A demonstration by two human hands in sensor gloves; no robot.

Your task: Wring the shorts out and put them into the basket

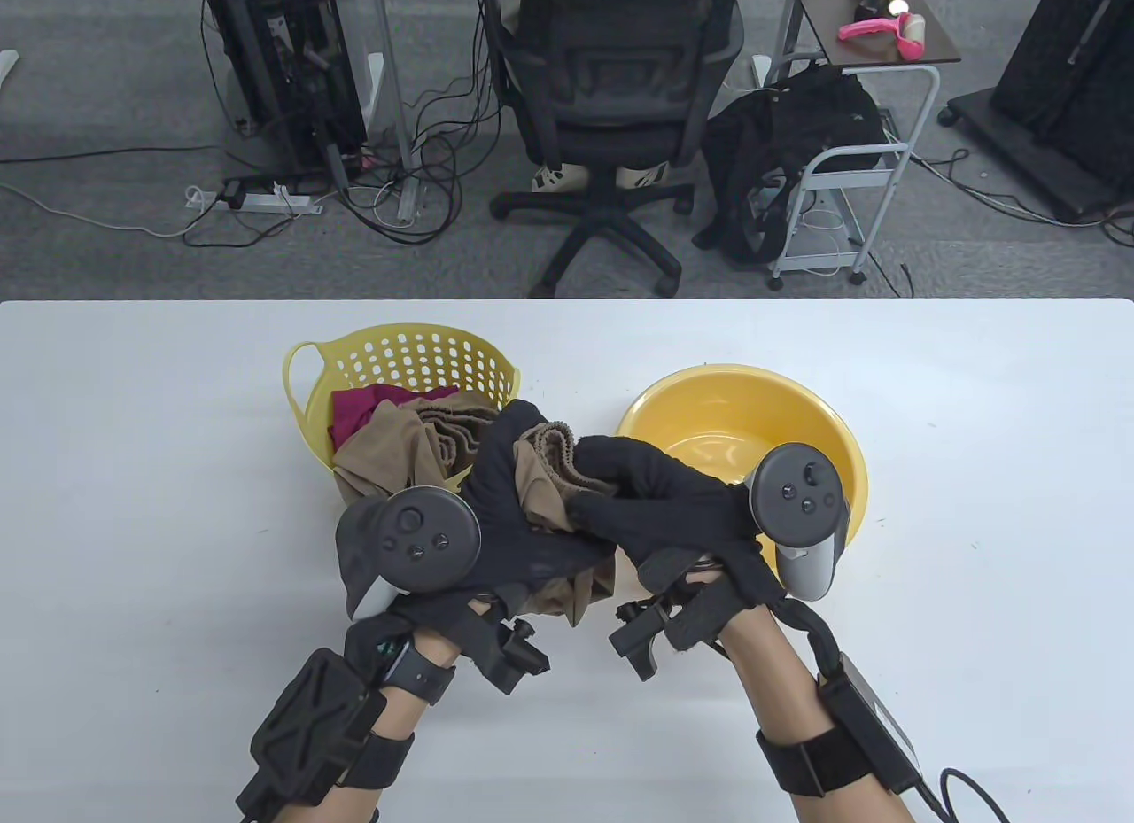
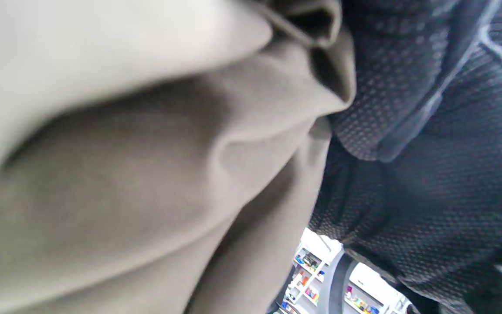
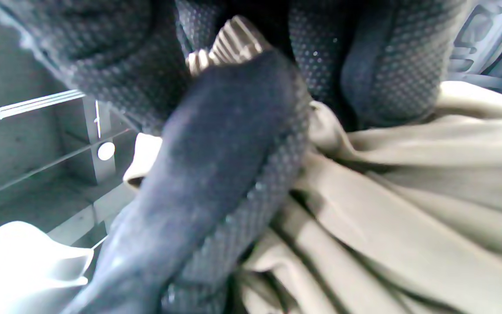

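Observation:
Tan shorts [image 1: 542,486] are bunched between both gloved hands above the table, in front of the yellow basket [image 1: 403,358]. My left hand [image 1: 509,491] curls round the cloth from the left, and my right hand [image 1: 633,495] grips its ribbed waistband end from the right. The two hands touch each other. Part of the tan cloth [image 1: 390,455] trails back over the basket's front rim. Folds of the shorts [image 2: 146,174] fill the left wrist view. In the right wrist view, gloved fingers [image 3: 216,144] clamp the shorts [image 3: 408,196].
A dark red garment [image 1: 363,407] lies inside the basket. A yellow basin [image 1: 797,407] stands right of the hands, holding nothing that I can see. Beyond the table's far edge are an office chair [image 1: 611,88], cables and a small cart [image 1: 850,150].

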